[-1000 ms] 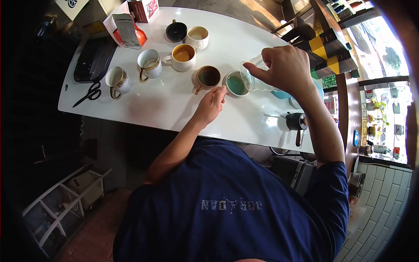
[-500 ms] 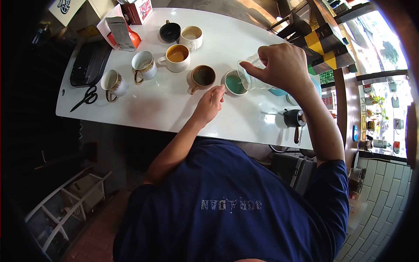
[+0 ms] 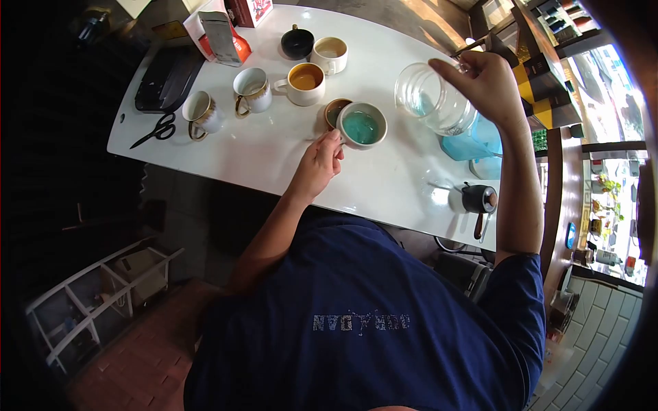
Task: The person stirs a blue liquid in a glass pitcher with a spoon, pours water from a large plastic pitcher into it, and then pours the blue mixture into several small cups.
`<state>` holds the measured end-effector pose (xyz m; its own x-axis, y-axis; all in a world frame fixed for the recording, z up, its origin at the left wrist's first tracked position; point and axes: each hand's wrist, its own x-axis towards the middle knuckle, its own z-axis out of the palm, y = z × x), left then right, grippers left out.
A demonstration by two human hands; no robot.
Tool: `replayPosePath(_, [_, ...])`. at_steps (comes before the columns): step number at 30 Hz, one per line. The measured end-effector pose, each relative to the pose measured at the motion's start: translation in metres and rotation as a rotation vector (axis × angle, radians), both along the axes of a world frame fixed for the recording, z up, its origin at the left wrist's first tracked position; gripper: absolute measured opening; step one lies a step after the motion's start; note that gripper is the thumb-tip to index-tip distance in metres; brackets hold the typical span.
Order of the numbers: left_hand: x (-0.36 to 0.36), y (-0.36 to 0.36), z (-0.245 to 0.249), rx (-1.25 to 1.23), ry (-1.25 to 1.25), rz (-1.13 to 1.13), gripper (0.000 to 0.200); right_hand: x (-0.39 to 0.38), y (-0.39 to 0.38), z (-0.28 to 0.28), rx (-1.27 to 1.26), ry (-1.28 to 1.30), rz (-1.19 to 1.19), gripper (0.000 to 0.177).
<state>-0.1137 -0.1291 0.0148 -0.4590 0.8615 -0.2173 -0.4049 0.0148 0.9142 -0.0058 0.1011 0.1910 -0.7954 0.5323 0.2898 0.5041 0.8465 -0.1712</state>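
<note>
My left hand (image 3: 319,164) grips the handle of a white cup with a teal inside (image 3: 362,128); liquid seems to glint in it. This cup partly covers a brown cup (image 3: 335,111) behind it. In my right hand (image 3: 488,88) is a clear glass jug (image 3: 428,103), tipped on its side with its mouth facing left, apart from the cup. Further left stand a white mug with an orange inside (image 3: 306,84), a cream mug (image 3: 330,55), a black cup (image 3: 297,42) and two gold-trimmed mugs (image 3: 252,90).
Black scissors (image 3: 162,129) and a black flat device (image 3: 166,81) lie at the table's left end. A coffee bag (image 3: 225,40) stands at the back. On the right are a blue container (image 3: 473,142) and a small black pot (image 3: 478,197). The white table (image 3: 260,161) has a curved edge.
My left hand has brought the teal-lined cup left, over part of the brown cup. My right hand and the glass jug have moved away from it to the right. The head view has shifted.
</note>
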Motion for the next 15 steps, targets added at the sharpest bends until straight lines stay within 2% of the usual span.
replayPosePath(4, [-0.009, -0.026, -0.003, -0.048, 0.033, 0.117, 0.034, -0.015, -0.003, -0.008, -0.023, 0.07, 0.069, 0.057])
replayPosePath(7, [-0.013, -0.045, -0.001, -0.036, -0.014, 0.222, 0.034, -0.034, -0.009, -0.026, 0.105, 0.006, 0.101, 0.061])
replayPosePath(11, [-0.02, -0.067, -0.01, -0.048, 0.014, 0.297, 0.032, -0.055, -0.019, -0.044, 0.115, -0.119, 0.145, 0.057])
replayPosePath(15, [-0.02, -0.08, -0.012, -0.085, -0.014, 0.372, 0.032, -0.067, -0.025, -0.067, 0.199, -0.114, 0.208, 0.057])
